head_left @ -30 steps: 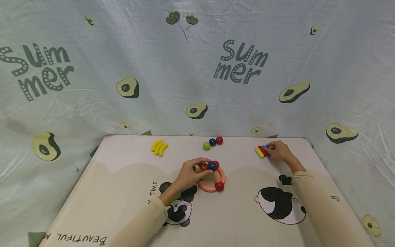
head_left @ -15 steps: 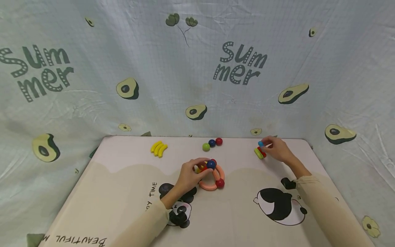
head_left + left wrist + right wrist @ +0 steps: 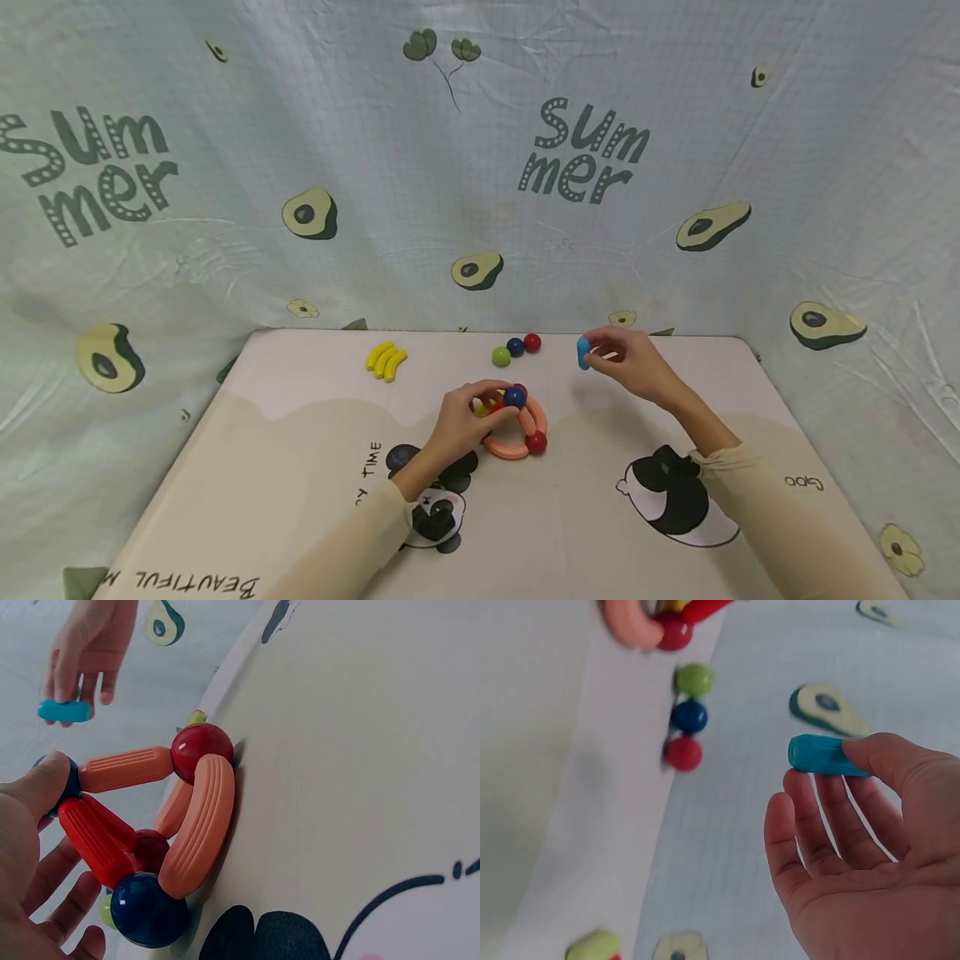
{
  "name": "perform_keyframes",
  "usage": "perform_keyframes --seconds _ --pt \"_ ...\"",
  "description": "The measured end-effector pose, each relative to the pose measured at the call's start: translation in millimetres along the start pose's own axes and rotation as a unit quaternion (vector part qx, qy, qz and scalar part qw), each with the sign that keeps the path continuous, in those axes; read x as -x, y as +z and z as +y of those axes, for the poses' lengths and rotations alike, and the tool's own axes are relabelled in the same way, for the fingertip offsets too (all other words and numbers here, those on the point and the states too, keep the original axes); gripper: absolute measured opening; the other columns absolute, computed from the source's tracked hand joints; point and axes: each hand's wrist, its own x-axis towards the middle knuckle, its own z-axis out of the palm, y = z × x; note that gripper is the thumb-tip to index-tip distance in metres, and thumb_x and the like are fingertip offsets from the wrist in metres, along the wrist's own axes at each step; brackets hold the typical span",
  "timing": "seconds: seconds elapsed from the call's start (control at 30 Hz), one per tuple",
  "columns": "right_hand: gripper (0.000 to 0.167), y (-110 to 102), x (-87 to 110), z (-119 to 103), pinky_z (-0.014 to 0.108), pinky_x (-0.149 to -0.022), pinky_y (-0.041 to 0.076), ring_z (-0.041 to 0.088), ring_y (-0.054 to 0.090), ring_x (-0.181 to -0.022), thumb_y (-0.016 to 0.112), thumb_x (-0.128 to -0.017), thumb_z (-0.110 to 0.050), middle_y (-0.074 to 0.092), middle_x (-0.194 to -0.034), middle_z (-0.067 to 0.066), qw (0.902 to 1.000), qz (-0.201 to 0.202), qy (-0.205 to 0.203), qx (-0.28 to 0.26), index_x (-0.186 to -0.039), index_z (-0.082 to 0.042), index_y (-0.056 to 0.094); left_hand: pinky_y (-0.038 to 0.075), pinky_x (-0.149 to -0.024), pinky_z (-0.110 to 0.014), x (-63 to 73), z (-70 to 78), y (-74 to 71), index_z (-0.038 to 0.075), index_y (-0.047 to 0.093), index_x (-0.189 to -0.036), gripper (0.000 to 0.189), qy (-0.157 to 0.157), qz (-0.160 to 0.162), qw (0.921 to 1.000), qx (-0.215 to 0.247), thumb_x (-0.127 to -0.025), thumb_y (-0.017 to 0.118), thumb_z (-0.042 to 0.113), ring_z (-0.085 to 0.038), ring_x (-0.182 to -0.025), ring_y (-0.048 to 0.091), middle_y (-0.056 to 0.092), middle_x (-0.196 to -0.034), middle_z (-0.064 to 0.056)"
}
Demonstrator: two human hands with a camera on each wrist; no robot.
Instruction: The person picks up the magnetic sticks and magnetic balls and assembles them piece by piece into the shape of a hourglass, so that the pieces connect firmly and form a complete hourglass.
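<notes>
My left hand [image 3: 461, 419] pinches a dark blue ball [image 3: 514, 397] at the top of a small magnetic stick-and-ball structure [image 3: 201, 825]. That structure joins orange curved sticks and straight red sticks with red and blue balls, and its base is on the table. In the left wrist view, my thumb presses the top ball while the other fingers spread beside the red sticks [image 3: 91, 838]. My right hand [image 3: 633, 365] holds a short light blue stick [image 3: 583, 353] between thumb and fingertips, raised above the table to the right of the structure.
Three yellow curved sticks [image 3: 387, 362] lie at the back left. At the back middle sit a green ball [image 3: 501, 357], a blue ball [image 3: 515, 347] and a red ball [image 3: 532, 342]. A yellow-green stick [image 3: 594, 946] shows low in the right wrist view, with red beside it.
My right hand has picked the light blue stick from beside the yellow-green and red ones and carried it left toward the structure. The left hand has stayed on the top ball.
</notes>
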Motion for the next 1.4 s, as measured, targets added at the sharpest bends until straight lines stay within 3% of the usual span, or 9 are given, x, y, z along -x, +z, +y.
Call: perform_keyframes --seconds 0.3,0.47,0.7,1.03,1.4 --pt "0.030 35.4 -1.7 -27.3 0.026 -0.088 0.057 0.026 0.070 -0.105 0.074 -0.096 -0.010 0.072 -0.111 0.009 0.9961 -0.012 -0.032 -0.081 -0.124 -0.004 0.068 0.054 -0.080 -0.041 0.1 0.7 -0.5 0.015 0.072 -0.127 0.039 -0.005 0.000 1.0000 0.002 -0.090 0.081 0.025 -0.026 -0.096 0.062 0.073 -0.101 -0.004" --pt "0.029 51.1 -5.0 -36.0 0.026 -0.086 0.057 0.024 0.070 -0.103 0.074 -0.095 -0.010 0.072 -0.110 0.007 0.9930 -0.023 -0.059 -0.099 -0.123 -0.004 0.069 0.054 -0.081 -0.040 0.2 -0.4 -1.1 0.016 0.072 -0.127 0.039 -0.005 -0.001 1.0000 0.001 -0.090 0.082 0.024 -0.023 -0.097 0.063 0.073 -0.102 -0.003" --pt "0.028 67.1 -9.2 -39.9 0.028 -0.087 0.057 0.025 0.069 -0.104 0.075 -0.095 -0.011 0.070 -0.113 0.009 0.9903 -0.028 -0.058 -0.123 -0.122 -0.005 0.069 0.054 -0.080 -0.038 -0.1 0.2 -1.6 0.016 0.073 -0.126 0.038 0.004 0.000 1.0000 0.003 -0.090 0.081 0.023 -0.022 -0.096 0.062 0.072 -0.101 -0.002" --pt "0.031 75.9 -10.5 -41.8 0.041 -0.092 0.057 0.030 0.068 -0.106 0.072 -0.095 -0.004 0.069 -0.116 0.014 0.9915 -0.027 -0.051 -0.117 -0.125 0.001 0.066 0.053 -0.078 -0.039 -1.8 -1.3 0.4 0.016 0.073 -0.125 0.037 0.004 0.008 1.0000 -0.001 -0.090 0.082 0.023 -0.022 -0.094 0.062 0.073 -0.099 -0.001" --pt "0.029 75.0 -17.3 -29.9 0.029 -0.088 0.057 0.025 0.070 -0.103 0.074 -0.095 -0.010 0.071 -0.113 0.009 0.9906 -0.022 -0.066 -0.118 -0.123 -0.003 0.067 0.054 -0.079 -0.041 -5.2 -0.1 3.0 0.016 0.073 -0.125 0.038 -0.003 0.011 0.9999 0.002 -0.089 0.082 0.022 -0.024 -0.096 0.063 0.072 -0.100 -0.002"
